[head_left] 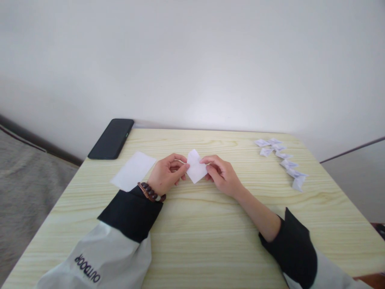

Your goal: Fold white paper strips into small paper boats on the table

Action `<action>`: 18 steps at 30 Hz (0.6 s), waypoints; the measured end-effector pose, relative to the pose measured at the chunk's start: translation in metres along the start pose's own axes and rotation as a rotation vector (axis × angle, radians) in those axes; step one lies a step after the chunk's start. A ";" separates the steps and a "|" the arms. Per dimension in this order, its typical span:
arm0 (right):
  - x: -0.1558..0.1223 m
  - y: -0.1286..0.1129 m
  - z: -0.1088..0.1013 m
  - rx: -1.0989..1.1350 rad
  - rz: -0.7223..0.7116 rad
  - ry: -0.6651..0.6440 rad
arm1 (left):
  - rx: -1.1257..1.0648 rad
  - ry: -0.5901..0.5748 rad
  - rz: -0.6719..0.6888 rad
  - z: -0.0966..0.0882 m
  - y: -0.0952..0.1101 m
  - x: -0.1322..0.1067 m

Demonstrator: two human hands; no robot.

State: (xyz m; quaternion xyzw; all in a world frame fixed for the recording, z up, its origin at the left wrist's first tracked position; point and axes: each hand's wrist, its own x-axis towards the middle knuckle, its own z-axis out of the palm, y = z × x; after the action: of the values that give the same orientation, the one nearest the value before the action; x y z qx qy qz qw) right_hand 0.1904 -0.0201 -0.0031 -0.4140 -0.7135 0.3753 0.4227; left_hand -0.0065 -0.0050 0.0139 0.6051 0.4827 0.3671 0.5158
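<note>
A small white piece of folded paper [196,170] is held up over the middle of the table, one corner pointing away from me and one toward me. My left hand [169,171] pinches its left corner between thumb and fingers. At the right corner, the thumb and index finger of my right hand [221,173] are closed on the same paper. Beside my left wrist lies a flat white sheet of paper [134,170], partly covered by my sleeve. Several small folded white paper pieces [288,163] lie in a slanting row at the right.
A black phone [112,139] lies at the table's back left corner. The light wood-grain table [204,241] meets a white wall [192,68] at its far edge. Grey fabric [28,188] is visible past the left edge.
</note>
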 end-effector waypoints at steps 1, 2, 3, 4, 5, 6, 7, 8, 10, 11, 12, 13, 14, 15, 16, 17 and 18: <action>0.000 -0.001 0.000 -0.038 -0.020 -0.012 | 0.011 -0.002 0.007 0.000 0.000 0.000; 0.001 -0.002 0.000 -0.073 -0.044 -0.021 | 0.031 -0.003 0.018 0.000 -0.001 0.000; 0.001 -0.003 0.000 -0.102 -0.073 -0.027 | 0.068 0.004 0.039 0.000 -0.002 0.000; 0.002 -0.003 0.000 -0.128 -0.103 -0.033 | 0.125 0.020 0.067 0.000 -0.003 -0.001; 0.002 -0.003 0.000 -0.152 -0.129 -0.039 | 0.201 0.045 0.102 0.000 -0.004 -0.001; 0.003 -0.003 0.000 -0.180 -0.151 -0.045 | 0.291 0.077 0.142 -0.001 -0.005 -0.001; 0.003 -0.002 0.001 -0.212 -0.171 -0.050 | 0.387 0.108 0.184 -0.001 -0.006 -0.001; 0.004 -0.001 0.001 -0.244 -0.188 -0.050 | 0.478 0.136 0.230 -0.002 -0.008 0.000; 0.005 0.001 0.001 -0.303 -0.213 -0.040 | 0.626 0.172 0.330 -0.003 -0.011 0.001; 0.005 0.002 0.001 -0.325 -0.217 -0.034 | 0.681 0.188 0.386 -0.004 -0.012 0.002; 0.006 0.003 0.001 -0.343 -0.218 -0.030 | 0.730 0.200 0.434 -0.005 -0.013 0.002; 0.006 0.004 0.001 -0.357 -0.216 -0.026 | 0.770 0.211 0.474 -0.005 -0.014 0.003; 0.006 0.005 0.001 -0.373 -0.212 -0.018 | 0.806 0.209 0.505 -0.006 -0.015 0.003; 0.006 0.006 0.002 -0.394 -0.209 -0.004 | 0.841 0.194 0.525 -0.006 -0.016 0.003; 0.006 0.007 0.002 -0.424 -0.204 0.016 | 0.874 0.169 0.536 -0.006 -0.016 0.003; 0.005 0.008 0.002 -0.463 -0.195 0.041 | 0.907 0.137 0.541 -0.006 -0.017 0.003; 0.005 0.008 0.002 -0.508 -0.182 0.069 | 0.938 0.106 0.540 -0.006 -0.017 0.003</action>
State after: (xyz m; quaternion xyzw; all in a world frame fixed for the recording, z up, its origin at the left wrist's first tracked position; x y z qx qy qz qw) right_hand 0.1888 -0.0127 -0.0098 -0.4536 -0.8041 0.1304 0.3616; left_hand -0.0146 -0.0009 -0.0017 0.8535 0.4474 0.2618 0.0529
